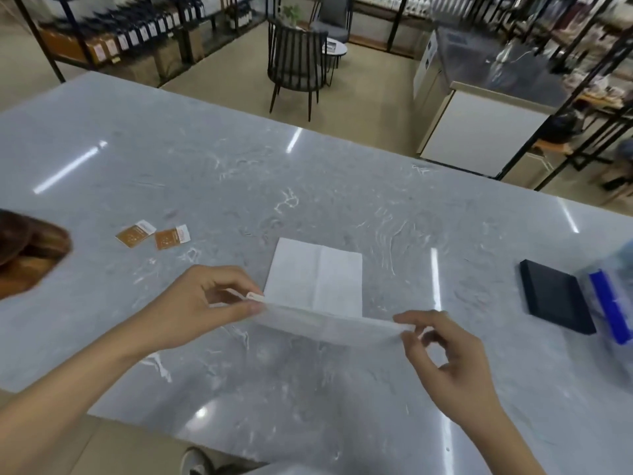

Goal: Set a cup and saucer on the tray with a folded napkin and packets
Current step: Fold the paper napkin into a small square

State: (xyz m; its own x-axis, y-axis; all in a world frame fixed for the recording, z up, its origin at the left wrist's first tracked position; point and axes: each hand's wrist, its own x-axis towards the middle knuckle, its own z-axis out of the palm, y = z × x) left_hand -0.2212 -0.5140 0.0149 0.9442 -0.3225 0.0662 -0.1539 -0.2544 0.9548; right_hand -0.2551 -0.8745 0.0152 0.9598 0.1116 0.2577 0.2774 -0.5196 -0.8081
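Observation:
A white napkin [315, 279] lies on the grey marble table [239, 173] in front of me, its near edge lifted off the surface. My left hand [202, 303] pinches the near left corner and my right hand [442, 354] pinches the near right corner, so the raised edge stretches between them. Two orange packets [152, 234] lie flat on the table to the far left of the napkin. A brown wooden tray [27, 255] shows only partly at the left edge. No cup or saucer is in view.
A black flat box [555, 296] lies on the table at the right, beside a blurred blue and clear package [609, 310] at the right edge. Beyond the table stand a dark chair [294, 63], a white counter [479, 128] and shelves of bottles.

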